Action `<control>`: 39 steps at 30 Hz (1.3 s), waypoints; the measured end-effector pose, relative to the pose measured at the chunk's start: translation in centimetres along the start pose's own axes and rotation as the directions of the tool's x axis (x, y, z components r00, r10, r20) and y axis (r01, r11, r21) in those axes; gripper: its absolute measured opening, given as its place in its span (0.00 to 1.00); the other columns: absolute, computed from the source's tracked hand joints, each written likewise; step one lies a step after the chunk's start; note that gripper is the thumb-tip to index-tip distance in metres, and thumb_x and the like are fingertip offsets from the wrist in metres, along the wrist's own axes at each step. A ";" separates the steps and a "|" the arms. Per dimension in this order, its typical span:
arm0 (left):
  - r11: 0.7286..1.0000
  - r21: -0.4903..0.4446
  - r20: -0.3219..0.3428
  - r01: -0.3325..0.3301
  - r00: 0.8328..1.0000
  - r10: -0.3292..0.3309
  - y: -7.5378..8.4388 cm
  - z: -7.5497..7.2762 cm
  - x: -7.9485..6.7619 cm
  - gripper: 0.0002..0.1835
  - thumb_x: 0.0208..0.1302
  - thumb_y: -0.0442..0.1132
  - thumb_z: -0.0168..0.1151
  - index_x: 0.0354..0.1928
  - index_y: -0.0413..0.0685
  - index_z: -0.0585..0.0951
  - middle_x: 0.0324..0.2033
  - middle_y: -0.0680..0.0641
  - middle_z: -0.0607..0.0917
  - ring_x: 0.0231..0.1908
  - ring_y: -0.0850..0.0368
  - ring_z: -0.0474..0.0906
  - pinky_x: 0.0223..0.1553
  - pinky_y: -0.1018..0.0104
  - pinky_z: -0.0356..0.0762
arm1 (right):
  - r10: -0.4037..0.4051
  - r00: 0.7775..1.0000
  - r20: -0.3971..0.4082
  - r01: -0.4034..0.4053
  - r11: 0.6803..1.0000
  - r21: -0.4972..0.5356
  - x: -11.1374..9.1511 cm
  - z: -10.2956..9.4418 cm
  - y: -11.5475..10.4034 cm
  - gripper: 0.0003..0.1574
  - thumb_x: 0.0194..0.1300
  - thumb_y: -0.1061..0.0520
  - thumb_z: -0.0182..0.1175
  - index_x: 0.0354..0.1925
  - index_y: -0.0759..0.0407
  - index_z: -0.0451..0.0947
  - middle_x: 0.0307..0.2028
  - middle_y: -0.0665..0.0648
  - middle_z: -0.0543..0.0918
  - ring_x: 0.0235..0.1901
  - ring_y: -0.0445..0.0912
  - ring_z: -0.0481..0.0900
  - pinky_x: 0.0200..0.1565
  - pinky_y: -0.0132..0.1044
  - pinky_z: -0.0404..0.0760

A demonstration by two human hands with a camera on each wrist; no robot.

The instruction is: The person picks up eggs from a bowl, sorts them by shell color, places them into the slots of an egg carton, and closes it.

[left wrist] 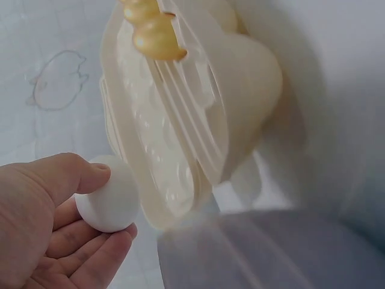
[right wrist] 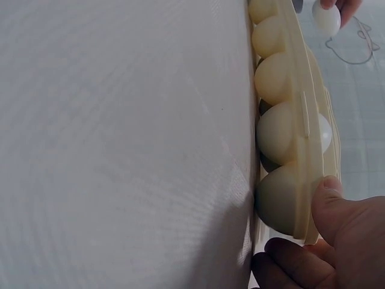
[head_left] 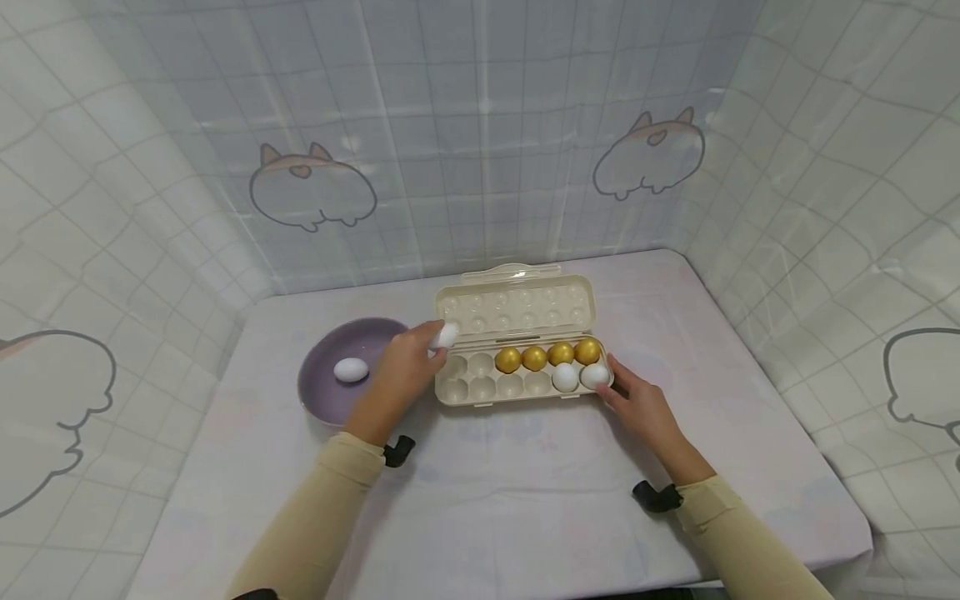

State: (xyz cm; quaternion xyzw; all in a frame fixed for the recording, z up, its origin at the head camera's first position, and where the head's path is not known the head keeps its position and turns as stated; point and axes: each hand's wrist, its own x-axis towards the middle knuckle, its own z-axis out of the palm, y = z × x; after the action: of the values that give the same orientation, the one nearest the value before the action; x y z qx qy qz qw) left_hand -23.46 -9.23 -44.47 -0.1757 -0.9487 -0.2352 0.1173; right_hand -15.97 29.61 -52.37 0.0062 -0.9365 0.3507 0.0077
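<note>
My left hand pinches a white egg between thumb and fingers, above the left end of a cream plastic egg carton. The carton lies with its lid folded back. Several gold eggs fill the right part of its back row. At the right of the front row sit two white eggs, one of them the inner white egg. My right hand grips the carton's right end, its thumb against the front rim and its fingers around the end.
A purple bowl stands left of the carton, partly behind my left forearm, with one white egg in it. Curtains with a grid pattern rise behind the table and along both sides.
</note>
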 end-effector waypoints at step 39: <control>0.944 0.014 0.313 -0.330 0.898 0.309 7.9 6.8 1.5 0.07 0.61 0.38 0.73 0.40 0.51 0.84 0.31 0.50 0.86 0.28 0.57 0.75 0.27 0.64 0.71 | 0.011 1.000 -0.005 -0.011 1.000 0.004 0.2 0.3 0.2 0.47 0.77 0.40 0.61 0.82 0.57 0.58 0.75 0.65 0.69 0.75 0.66 0.67 0.73 0.65 0.70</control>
State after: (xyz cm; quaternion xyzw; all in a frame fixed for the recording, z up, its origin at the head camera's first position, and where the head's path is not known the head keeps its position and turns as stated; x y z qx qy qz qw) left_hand -22.69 1.02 -46.74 -0.3592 -0.9209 -0.1508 0.0116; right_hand -16.13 29.60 -52.74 0.0001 -0.9357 0.3528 0.0081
